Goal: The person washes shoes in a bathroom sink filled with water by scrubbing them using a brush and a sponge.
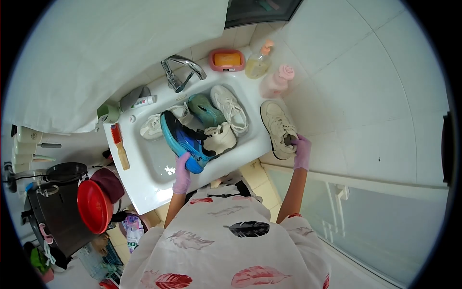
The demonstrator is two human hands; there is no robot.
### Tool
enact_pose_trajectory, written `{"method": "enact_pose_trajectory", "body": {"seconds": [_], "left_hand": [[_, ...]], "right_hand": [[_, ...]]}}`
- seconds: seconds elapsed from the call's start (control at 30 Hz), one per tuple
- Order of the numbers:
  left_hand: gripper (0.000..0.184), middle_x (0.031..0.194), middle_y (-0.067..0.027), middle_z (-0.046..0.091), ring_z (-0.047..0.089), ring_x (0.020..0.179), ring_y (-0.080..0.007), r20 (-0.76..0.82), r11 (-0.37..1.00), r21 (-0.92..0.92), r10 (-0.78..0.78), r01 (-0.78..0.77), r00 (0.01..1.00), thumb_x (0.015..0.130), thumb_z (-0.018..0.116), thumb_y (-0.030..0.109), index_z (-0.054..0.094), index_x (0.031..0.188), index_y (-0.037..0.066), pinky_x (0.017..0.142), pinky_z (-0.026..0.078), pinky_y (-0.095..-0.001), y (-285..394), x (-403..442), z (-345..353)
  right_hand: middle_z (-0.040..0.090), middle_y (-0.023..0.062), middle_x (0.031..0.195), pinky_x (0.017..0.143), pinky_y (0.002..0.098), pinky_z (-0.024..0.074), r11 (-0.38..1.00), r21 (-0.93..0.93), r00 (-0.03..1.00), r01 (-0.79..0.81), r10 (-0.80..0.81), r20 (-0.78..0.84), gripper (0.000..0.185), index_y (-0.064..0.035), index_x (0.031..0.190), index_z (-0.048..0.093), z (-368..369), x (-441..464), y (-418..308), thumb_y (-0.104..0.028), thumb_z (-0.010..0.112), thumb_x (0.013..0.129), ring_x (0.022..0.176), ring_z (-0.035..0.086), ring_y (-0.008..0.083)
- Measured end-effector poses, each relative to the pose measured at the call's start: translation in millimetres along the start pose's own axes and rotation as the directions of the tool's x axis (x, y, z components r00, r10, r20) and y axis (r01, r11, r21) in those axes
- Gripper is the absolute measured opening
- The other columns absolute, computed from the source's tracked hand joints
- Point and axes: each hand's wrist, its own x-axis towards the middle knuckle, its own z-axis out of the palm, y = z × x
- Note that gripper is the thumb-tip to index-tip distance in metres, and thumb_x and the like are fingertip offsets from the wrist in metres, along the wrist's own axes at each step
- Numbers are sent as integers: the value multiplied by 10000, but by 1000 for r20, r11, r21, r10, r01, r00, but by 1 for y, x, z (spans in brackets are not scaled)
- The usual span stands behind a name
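My left hand point(182, 174), in a lilac glove, is closed on one end of a blue sneaker point(182, 139) with a black lining, held tilted over the sink. My right hand point(302, 151), gloved alike, grips a cream sneaker point(275, 126) by its opening, beside the sink's right rim. In the white sink point(153, 176) lie several other shoes. A teal shoe point(206, 111) is in the middle and a white laced shoe point(229, 109) to its right. Another white shoe point(222, 138) is partly behind the blue sneaker, and one more white shoe point(152, 127) sits at the left.
A red-bristled wooden brush point(120, 147) lies on the left rim. Behind the basin stand a chrome faucet point(180, 72), a soap dish point(226, 60), a pump bottle point(258, 62) and a pink bottle point(277, 82). A red basin point(94, 207) is at the lower left. Tiled wall borders the right.
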Motion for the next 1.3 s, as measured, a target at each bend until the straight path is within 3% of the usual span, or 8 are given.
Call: {"method": "enact_pose_trajectory", "body": {"seconds": [0.27, 0.6, 0.8, 1.0, 1.07, 1.1, 1.17, 1.3], "left_hand": [[444, 1105, -43, 509, 476, 1036, -159, -8, 999, -41, 22, -22, 1000, 835, 543, 285, 431, 1197, 55, 932, 347, -307, -7, 4, 7], [485, 1114, -46, 493, 466, 1027, -158, -64, 996, -91, 1, -6, 998, 818, 562, 228, 390, 1228, 36, 927, 340, -292, -11, 11, 15], [449, 1115, -55, 504, 479, 1037, -168, -85, 997, -37, 64, -67, 994, 832, 551, 298, 433, 1188, 51, 932, 355, -309, -8, 8, 14], [451, 1115, -56, 500, 480, 1038, -171, -126, 994, -49, 89, -95, 988, 832, 553, 298, 433, 1189, 50, 931, 360, -310, -9, 4, 7], [448, 1108, -55, 504, 486, 1034, -172, -144, 992, -61, 97, -107, 985, 830, 558, 298, 442, 1183, 48, 925, 367, -313, -8, 1, 4], [448, 1108, -55, 504, 486, 1034, -172, -153, 992, -61, 103, -114, 983, 830, 558, 298, 442, 1183, 48, 925, 367, -313, -9, 0, 1], [441, 1095, -52, 509, 491, 1024, -170, -197, 993, -66, 81, -96, 977, 829, 557, 293, 445, 1181, 52, 917, 376, -315, -13, -2, -4], [469, 1120, -65, 515, 500, 1032, -188, -232, 989, -92, 93, -117, 968, 823, 556, 304, 439, 1200, 51, 921, 381, -329, -23, -2, -10]], "right_hand": [[621, 142, 924, 713, 271, 480, 987, 153, 997, -44, 53, -59, 384, 84, 1051, 579, 21, 34, -7, 59, 504, 675, 801, 606, 204], [619, 122, 920, 728, 275, 461, 989, 62, 985, -134, 140, -103, 379, 66, 1067, 578, 39, 72, -27, 48, 499, 697, 796, 588, 197], [622, 111, 925, 728, 270, 456, 998, 40, 996, 42, -39, -83, 368, 60, 1057, 588, 49, 85, -33, 29, 508, 699, 797, 585, 191], [639, 118, 898, 709, 297, 457, 905, -391, 981, 171, -192, -15, 334, 47, 1033, 594, 53, 72, -42, -30, 519, 717, 814, 590, 189], [637, 150, 903, 702, 344, 470, 683, -714, 964, 154, -261, -42, 300, 22, 1018, 602, 58, 57, -56, -128, 526, 769, 820, 610, 239], [637, 150, 903, 702, 344, 470, 682, -713, 965, 161, -261, -31, 300, 22, 1018, 602, 63, 46, -62, -128, 526, 769, 820, 610, 239], [622, 173, 952, 762, 370, 461, 464, -831, 841, 307, -541, 8, 288, -36, 987, 629, 80, 21, -75, -220, 512, 800, 885, 599, 304], [630, 116, 947, 739, 351, 472, 489, -672, 827, 556, -405, 389, 280, -84, 973, 635, 133, -10, -78, -288, 564, 795, 858, 605, 276]]}}
